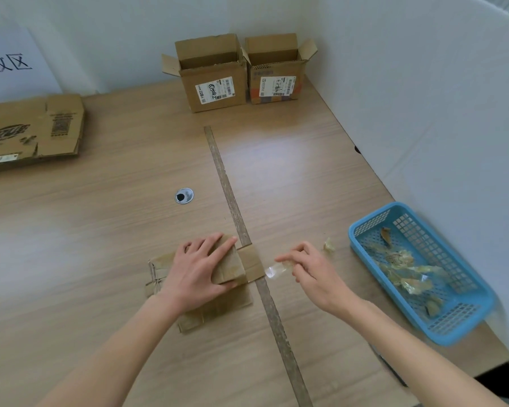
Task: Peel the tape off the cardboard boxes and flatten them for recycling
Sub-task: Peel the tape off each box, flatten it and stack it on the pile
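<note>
Far left of the counter seam (232, 201) sits your already flattened box (33, 132). Just left of the seam, your left hand (199, 270) presses spread fingers on the small box (215, 286). Right of the seam, your right hand (309, 265) pinches the tape strip (275, 270). Pull too sharply and I'd bet it snaps or rips cardboard. The blue basket (459, 321) waits further right.

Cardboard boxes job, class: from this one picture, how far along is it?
Done: one flattened box lies far left, and peeled tape scraps sit in the blue basket. In hand: the left hand presses a small box while the right hand pulls a tape strip. Left: two open boxes at the back.
</note>
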### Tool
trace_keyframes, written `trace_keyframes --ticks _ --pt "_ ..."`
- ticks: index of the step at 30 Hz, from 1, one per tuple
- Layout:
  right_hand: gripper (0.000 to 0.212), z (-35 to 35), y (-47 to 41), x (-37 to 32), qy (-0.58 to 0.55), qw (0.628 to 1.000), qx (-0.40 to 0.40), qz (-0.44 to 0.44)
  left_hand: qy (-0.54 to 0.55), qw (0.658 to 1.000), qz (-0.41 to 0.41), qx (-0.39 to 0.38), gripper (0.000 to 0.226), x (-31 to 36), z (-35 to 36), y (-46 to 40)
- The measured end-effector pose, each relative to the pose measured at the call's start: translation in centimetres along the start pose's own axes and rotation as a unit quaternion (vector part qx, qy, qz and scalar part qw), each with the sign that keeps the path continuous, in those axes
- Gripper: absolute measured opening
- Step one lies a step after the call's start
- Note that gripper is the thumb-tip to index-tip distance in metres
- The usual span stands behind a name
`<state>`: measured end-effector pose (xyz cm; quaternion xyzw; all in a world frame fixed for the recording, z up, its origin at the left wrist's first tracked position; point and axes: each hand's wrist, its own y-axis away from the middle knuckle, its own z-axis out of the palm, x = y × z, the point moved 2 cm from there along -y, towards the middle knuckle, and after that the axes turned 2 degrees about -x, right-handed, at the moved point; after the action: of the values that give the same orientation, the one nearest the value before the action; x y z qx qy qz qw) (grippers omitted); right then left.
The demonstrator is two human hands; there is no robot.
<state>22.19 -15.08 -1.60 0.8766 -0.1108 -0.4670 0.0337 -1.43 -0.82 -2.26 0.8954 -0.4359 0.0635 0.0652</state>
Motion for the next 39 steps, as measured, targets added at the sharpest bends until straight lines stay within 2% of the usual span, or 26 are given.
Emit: trace_keyframes --ticks 5,7,11,13,14,19,21,26,28,30,33,39 --pt "0.042 0.1 -0.1 0.3 -0.018 0.998 -0.023 0.057 0.0 1.0 -0.003 0.001 0.093 2.6 0.1 -0.9" --pt "0.041 -0.8 -0.2 0.7 0.0 0.997 -0.008 0.071 0.008 1.0 -0.004 0.006 0.093 3.4 0.3 -1.1" --pt "0.014 -3.7 -0.1 1.6 0.067 0.995 0.069 0.04 0.021 1.0 -0.015 0.009 0.093 4.7 0.6 -1.9" --pt "0.043 -5.7 0.2 2.8 0.091 0.992 0.08 0.032 0.018 1.0 -0.014 0.002 0.093 5.4 0.7 -2.3" --pt "0.051 -6.8 0.5 3.5 0.103 0.99 0.087 0.044 0.015 1.0 -0.013 0.001 0.093 5.7 0.7 -2.5" --pt "0.04 -11.5 2.3 8.0 0.123 0.964 0.183 0.148 0.006 1.0 -0.019 0.017 0.091 6.9 1.2 -3.3" --pt "0.049 -12.9 3.1 9.4 0.176 0.941 0.203 0.203 0.003 0.999 -0.021 0.024 0.09 7.1 1.4 -3.6" --pt "0.063 -13.9 4.1 11.7 0.306 0.912 0.155 0.226 -0.003 0.999 -0.027 0.024 0.093 7.0 1.9 -3.7" --pt "0.055 -13.9 3.8 12.1 0.297 0.915 0.172 0.212 -0.004 0.999 -0.026 0.026 0.094 7.0 1.9 -3.8" --pt "0.046 -13.8 3.5 12.1 0.228 0.935 0.206 0.176 -0.005 0.999 -0.026 0.027 0.094 7.0 1.9 -3.9" --pt "0.055 -13.3 3.3 12.1 0.147 0.956 0.21 0.142 -0.007 0.999 -0.028 0.023 0.094 7.0 1.9 -3.8" --pt "0.058 -13.2 2.8 12.1 0.151 0.959 0.194 0.141 -0.003 0.999 -0.028 0.027 0.094 7.2 1.8 -3.8"
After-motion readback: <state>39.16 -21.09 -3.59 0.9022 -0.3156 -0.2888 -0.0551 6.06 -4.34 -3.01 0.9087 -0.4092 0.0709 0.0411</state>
